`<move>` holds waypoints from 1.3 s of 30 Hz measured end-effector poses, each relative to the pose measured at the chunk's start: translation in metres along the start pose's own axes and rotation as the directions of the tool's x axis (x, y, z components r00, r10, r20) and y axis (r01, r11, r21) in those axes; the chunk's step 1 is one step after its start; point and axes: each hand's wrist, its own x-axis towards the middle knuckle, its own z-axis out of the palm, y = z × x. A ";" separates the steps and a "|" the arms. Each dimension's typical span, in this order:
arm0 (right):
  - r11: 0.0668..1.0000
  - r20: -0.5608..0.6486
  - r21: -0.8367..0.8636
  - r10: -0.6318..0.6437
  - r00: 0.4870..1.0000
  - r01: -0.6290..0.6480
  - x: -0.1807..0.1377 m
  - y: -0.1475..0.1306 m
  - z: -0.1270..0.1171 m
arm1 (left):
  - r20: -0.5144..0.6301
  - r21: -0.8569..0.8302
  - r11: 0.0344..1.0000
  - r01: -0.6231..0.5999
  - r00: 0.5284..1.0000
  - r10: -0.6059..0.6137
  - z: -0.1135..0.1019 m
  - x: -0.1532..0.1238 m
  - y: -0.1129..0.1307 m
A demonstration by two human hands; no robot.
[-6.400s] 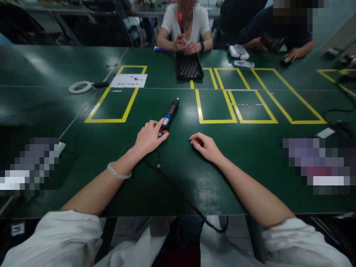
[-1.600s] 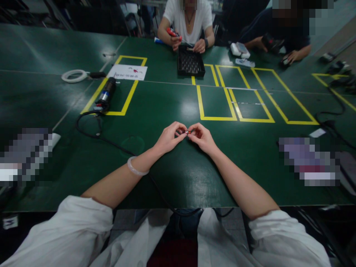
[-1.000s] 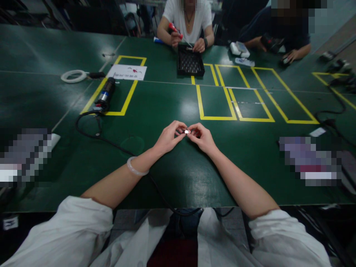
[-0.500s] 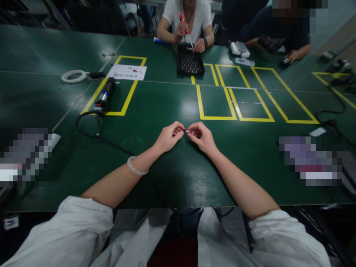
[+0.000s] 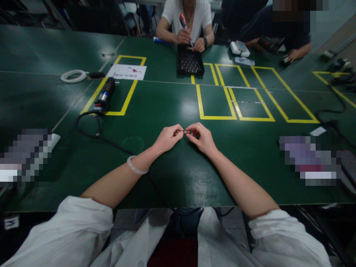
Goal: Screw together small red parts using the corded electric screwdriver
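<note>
Between my fingertips is a small orange, grey and black piece (image 5: 186,132), too small for me to tell its kind. My left hand (image 5: 168,137) pinches its left end with thumb and fingers. On its other end, the orange one, my right hand (image 5: 200,135) is closed in a pinch. Both hands are over the green table (image 5: 183,178), with the wrists angled inward. The curled fingers hide parts of the piece.
A black cylindrical power tool (image 5: 106,91) with a black cable (image 5: 119,147) lies at the left. White paper (image 5: 127,72) and a coiled white cord (image 5: 73,76) are behind it. Opposite, a person holds a screwdriver (image 5: 183,21) over a black tray (image 5: 190,71). Another person sits right.
My hands have barely shifted; the small piece has turned or slid slightly left between my fingers. Across the table, the person's screwdriver hand has moved lower along the tool.
</note>
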 end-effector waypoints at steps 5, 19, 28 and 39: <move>1.000 0.000 -0.021 0.008 1.000 -0.008 0.000 0.003 0.000 | -0.005 -0.029 1.000 0.002 1.000 -0.002 -0.001 0.000 0.004; 1.000 -0.029 -0.024 0.010 1.000 -0.010 -0.001 0.000 0.000 | 0.004 -0.038 0.999 0.002 1.000 -0.001 0.000 0.001 0.001; 0.999 -0.020 -0.042 0.018 1.000 -0.019 0.000 -0.002 -0.001 | 0.011 -0.008 1.000 -0.009 1.000 0.009 0.000 0.001 0.000; 0.999 0.005 -0.033 0.042 0.999 -0.041 0.000 -0.002 -0.002 | 0.025 -0.012 1.000 -0.006 1.000 0.006 -0.002 0.001 0.002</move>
